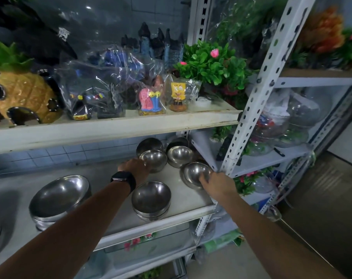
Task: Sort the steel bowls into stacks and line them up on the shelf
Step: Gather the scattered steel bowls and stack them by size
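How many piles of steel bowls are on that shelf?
7 piles of shiny round steel bowls: wide pile far left, front-centre pile, one at the left hand, one behind it, two back right, one at the right hand. More may be hidden.

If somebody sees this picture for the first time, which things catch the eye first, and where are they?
Probably the shiny steel bowls on the lower shelf, where the left hand touches the back stack and the right hand touches the right stack. Then the yellow pineapple house at the left of the upper shelf, and the green plant with pink flowers at its right end.
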